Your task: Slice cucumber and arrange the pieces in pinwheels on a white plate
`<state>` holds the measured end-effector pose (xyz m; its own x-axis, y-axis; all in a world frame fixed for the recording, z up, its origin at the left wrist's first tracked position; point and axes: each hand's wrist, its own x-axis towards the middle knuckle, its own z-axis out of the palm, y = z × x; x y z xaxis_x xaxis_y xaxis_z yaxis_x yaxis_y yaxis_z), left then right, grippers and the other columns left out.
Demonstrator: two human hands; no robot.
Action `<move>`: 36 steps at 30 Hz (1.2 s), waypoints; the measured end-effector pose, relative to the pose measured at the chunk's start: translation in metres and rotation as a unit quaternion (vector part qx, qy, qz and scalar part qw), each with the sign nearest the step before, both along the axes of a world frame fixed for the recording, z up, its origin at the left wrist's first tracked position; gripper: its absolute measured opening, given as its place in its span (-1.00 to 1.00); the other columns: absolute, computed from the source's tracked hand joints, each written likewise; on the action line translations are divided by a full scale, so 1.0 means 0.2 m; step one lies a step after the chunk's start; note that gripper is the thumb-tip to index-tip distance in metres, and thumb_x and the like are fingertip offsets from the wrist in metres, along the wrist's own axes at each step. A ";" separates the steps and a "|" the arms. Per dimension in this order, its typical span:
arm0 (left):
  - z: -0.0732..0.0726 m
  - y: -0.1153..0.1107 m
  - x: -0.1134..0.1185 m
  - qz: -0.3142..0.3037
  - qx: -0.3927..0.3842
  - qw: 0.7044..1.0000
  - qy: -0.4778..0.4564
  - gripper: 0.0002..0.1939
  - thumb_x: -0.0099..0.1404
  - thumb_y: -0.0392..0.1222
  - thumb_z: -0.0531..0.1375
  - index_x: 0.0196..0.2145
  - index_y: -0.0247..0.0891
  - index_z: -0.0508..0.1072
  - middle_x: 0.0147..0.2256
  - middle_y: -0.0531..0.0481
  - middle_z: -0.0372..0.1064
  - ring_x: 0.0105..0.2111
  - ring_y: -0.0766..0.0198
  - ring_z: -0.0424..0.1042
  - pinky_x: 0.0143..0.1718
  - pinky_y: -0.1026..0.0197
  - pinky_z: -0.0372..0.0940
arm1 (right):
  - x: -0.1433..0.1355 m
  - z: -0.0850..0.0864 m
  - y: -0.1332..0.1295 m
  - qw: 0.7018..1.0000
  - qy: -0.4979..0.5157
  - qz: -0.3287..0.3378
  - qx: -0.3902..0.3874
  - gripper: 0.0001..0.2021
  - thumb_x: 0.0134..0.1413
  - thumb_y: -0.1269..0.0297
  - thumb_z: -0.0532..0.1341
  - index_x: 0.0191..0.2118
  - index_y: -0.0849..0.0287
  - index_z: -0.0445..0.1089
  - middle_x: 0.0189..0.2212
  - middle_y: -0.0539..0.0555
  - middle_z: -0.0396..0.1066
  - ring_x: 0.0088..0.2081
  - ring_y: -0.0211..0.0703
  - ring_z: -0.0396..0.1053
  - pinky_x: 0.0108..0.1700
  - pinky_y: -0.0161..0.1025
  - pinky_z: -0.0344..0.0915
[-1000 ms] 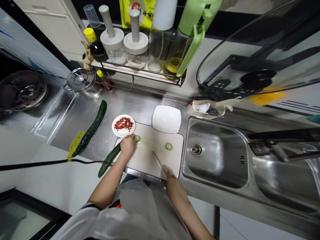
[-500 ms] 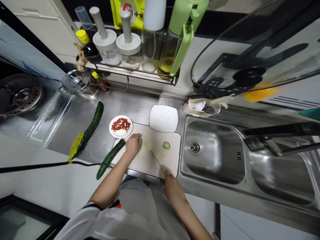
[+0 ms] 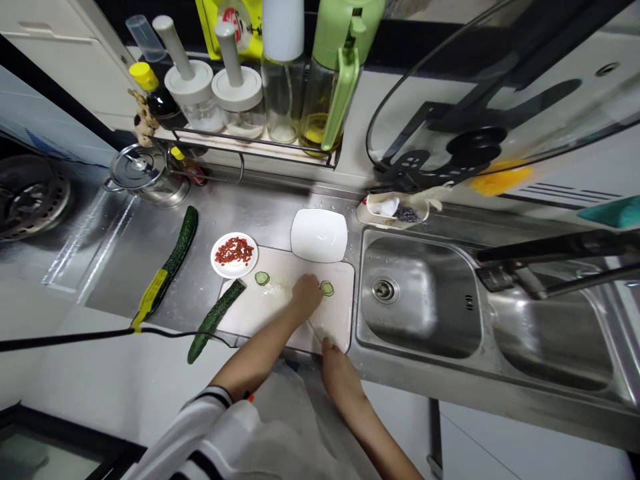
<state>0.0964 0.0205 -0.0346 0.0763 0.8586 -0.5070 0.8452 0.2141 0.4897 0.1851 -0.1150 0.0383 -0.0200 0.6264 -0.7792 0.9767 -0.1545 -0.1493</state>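
Observation:
My left hand [image 3: 307, 293] is over the middle of a pale cutting board [image 3: 245, 317], its fingers curled and mostly hidden from above. Its fingertips reach the edge of a few thin cucumber slices [image 3: 327, 289] on the board's right side; whether they grip anything is hidden. My right hand [image 3: 341, 370] is closed around a knife [image 3: 316, 329] at the board's front edge, the blade pointing away and to the left, partly behind my left hand. Another small stack of cucumber slices [image 3: 262, 278] lies at the left. A cut cucumber [image 3: 217, 320] rests across the board's left edge.
Beyond the board stand a white dish [image 3: 319, 235] and a plate of chopped red pieces [image 3: 235, 251]. A whole cucumber [image 3: 177, 257] with a yellow tag [image 3: 151, 297] lies left, near a lidded pot [image 3: 150, 177]. To the right is a steel sink [image 3: 425, 333]; bottles fill the rack [image 3: 260, 141].
My left hand has moved right across the board, from the left slices to the right ones. The left slices are now uncovered. My right hand still holds the knife; the whole view has shifted slightly.

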 end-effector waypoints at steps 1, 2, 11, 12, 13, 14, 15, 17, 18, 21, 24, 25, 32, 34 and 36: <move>0.00 0.00 0.01 0.003 -0.002 1.000 0.000 -0.81 0.15 -0.20 0.17 -0.28 -0.33 0.45 -0.23 -0.20 0.40 -0.21 0.12 0.39 -0.24 0.19 0.21 | 0.00 0.00 0.00 1.000 0.000 -0.001 0.001 -0.54 0.07 0.65 -0.21 -0.02 0.26 0.26 -0.20 0.23 0.45 -0.17 -0.08 0.45 -0.28 -0.29 0.29; -0.01 0.00 0.01 0.005 -0.005 1.000 -0.001 -0.82 0.15 -0.22 0.17 -0.28 -0.33 0.44 -0.23 -0.19 0.40 -0.21 0.13 0.39 -0.24 0.20 0.21 | 0.00 0.00 0.00 1.000 0.001 -0.003 0.002 -0.54 0.08 0.65 -0.21 -0.02 0.27 0.26 -0.20 0.23 0.45 -0.17 -0.08 0.45 -0.28 -0.29 0.29; -0.02 -0.03 0.03 0.037 0.005 0.999 -0.027 -0.89 0.14 -0.30 0.15 -0.32 -0.25 0.43 -0.25 -0.08 0.40 -0.26 0.22 0.37 -0.27 0.23 0.20 | 0.00 0.02 0.02 1.000 0.003 -0.007 -0.016 -0.53 0.11 0.63 -0.20 0.05 0.30 0.25 -0.15 0.25 0.45 -0.13 -0.08 0.44 -0.23 -0.30 0.28; -0.02 -0.03 0.03 0.037 0.007 0.999 -0.028 -0.89 0.14 -0.31 0.14 -0.33 -0.24 0.42 -0.26 -0.08 0.40 -0.27 0.22 0.37 -0.28 0.23 0.20 | 0.00 0.02 0.02 1.000 0.001 -0.005 -0.015 -0.53 0.11 0.63 -0.21 0.05 0.30 0.25 -0.15 0.25 0.45 -0.13 -0.07 0.44 -0.23 -0.29 0.28; -0.02 -0.03 0.03 0.036 0.010 0.999 -0.029 -0.89 0.14 -0.32 0.14 -0.34 -0.24 0.42 -0.26 -0.07 0.40 -0.28 0.22 0.36 -0.29 0.23 0.20 | 0.00 0.01 0.02 1.000 0.001 -0.002 -0.013 -0.52 0.11 0.63 -0.21 0.05 0.30 0.24 -0.14 0.26 0.44 -0.13 -0.06 0.44 -0.24 -0.29 0.28; -0.02 -0.04 0.04 0.032 0.014 0.999 -0.031 -0.89 0.14 -0.33 0.13 -0.35 -0.24 0.42 -0.28 -0.07 0.40 -0.29 0.23 0.36 -0.30 0.23 0.19 | 0.01 0.01 0.02 1.000 0.002 0.001 -0.009 -0.52 0.11 0.63 -0.22 0.05 0.31 0.24 -0.14 0.26 0.44 -0.13 -0.05 0.43 -0.24 -0.28 0.29; -0.02 -0.04 0.04 0.028 0.018 0.999 -0.036 -0.89 0.14 -0.34 0.13 -0.36 -0.24 0.42 -0.29 -0.06 0.41 -0.30 0.23 0.36 -0.31 0.24 0.19 | 0.01 0.00 0.01 1.000 0.003 0.004 -0.007 -0.51 0.11 0.64 -0.23 0.06 0.31 0.23 -0.13 0.26 0.44 -0.12 -0.04 0.43 -0.24 -0.27 0.29; -0.02 -0.04 0.05 0.018 0.026 0.998 -0.049 -0.89 0.13 -0.35 0.12 -0.37 -0.24 0.42 -0.33 -0.04 0.42 -0.33 0.25 0.36 -0.33 0.25 0.18 | 0.01 -0.01 0.01 1.000 0.004 0.008 -0.004 -0.51 0.10 0.64 -0.23 0.07 0.31 0.22 -0.13 0.27 0.43 -0.12 -0.02 0.43 -0.25 -0.25 0.30; -0.01 -0.04 0.05 0.014 0.030 0.998 -0.058 -0.89 0.13 -0.35 0.12 -0.38 -0.24 0.42 -0.36 -0.03 0.42 -0.34 0.25 0.36 -0.35 0.25 0.18 | 0.01 -0.01 0.01 1.000 0.003 0.008 -0.004 -0.51 0.10 0.64 -0.23 0.07 0.31 0.21 -0.14 0.27 0.43 -0.13 -0.02 0.44 -0.25 -0.24 0.30; -0.01 -0.04 0.03 0.017 0.041 0.995 -0.086 -0.89 0.12 -0.33 0.13 -0.37 -0.23 0.43 -0.40 0.01 0.43 -0.38 0.28 0.36 -0.36 0.27 0.17 | 0.02 -0.02 0.01 1.000 -0.001 0.010 -0.005 -0.52 0.11 0.64 -0.22 0.06 0.29 0.22 -0.15 0.26 0.44 -0.14 -0.03 0.44 -0.26 -0.25 0.30; 0.00 -0.02 -0.03 0.039 0.036 0.992 -0.111 -0.90 0.10 -0.29 0.17 -0.37 -0.23 0.45 -0.43 0.04 0.44 -0.41 0.31 0.36 -0.37 0.30 0.18 | 0.03 -0.03 0.00 1.000 0.000 0.013 0.002 -0.53 0.10 0.64 -0.22 0.02 0.26 0.24 -0.17 0.25 0.44 -0.16 -0.04 0.45 -0.28 -0.25 0.30; 0.00 -0.01 -0.06 0.048 0.028 0.991 -0.118 -0.90 0.10 -0.28 0.18 -0.37 -0.23 0.46 -0.43 0.05 0.44 -0.41 0.32 0.36 -0.38 0.31 0.18 | 0.03 -0.03 -0.01 1.000 0.002 0.012 0.004 -0.54 0.10 0.64 -0.21 0.00 0.25 0.25 -0.18 0.24 0.44 -0.17 -0.04 0.45 -0.29 -0.25 0.29; -0.01 -0.01 -0.35 0.105 -0.007 0.982 -0.159 -0.83 0.03 -0.33 0.19 -0.37 -0.26 0.55 -0.43 0.05 0.48 -0.41 0.34 0.39 -0.37 0.33 0.23 | 0.10 -0.03 -0.05 0.999 0.009 0.035 0.012 -0.55 0.07 0.66 -0.18 -0.04 0.25 0.27 -0.20 0.23 0.44 -0.18 -0.06 0.45 -0.29 -0.27 0.26; -0.02 -0.02 -0.42 0.109 -0.015 0.976 -0.189 -0.82 0.04 -0.32 0.19 -0.38 -0.28 0.56 -0.41 0.03 0.49 -0.40 0.32 0.40 -0.36 0.33 0.25 | 0.11 -0.01 -0.05 0.999 0.005 0.034 0.008 -0.57 0.08 0.64 -0.17 -0.05 0.24 0.28 -0.21 0.22 0.44 -0.19 -0.07 0.45 -0.32 -0.30 0.24; -0.04 -0.04 -0.46 0.118 -0.030 0.968 -0.221 -0.82 0.05 -0.31 0.19 -0.36 -0.30 0.56 -0.39 0.01 0.50 -0.39 0.31 0.42 -0.35 0.32 0.27 | 0.12 0.00 -0.05 0.999 0.003 0.032 0.006 -0.58 0.07 0.64 -0.15 -0.04 0.22 0.27 -0.22 0.20 0.45 -0.21 -0.08 0.45 -0.35 -0.32 0.22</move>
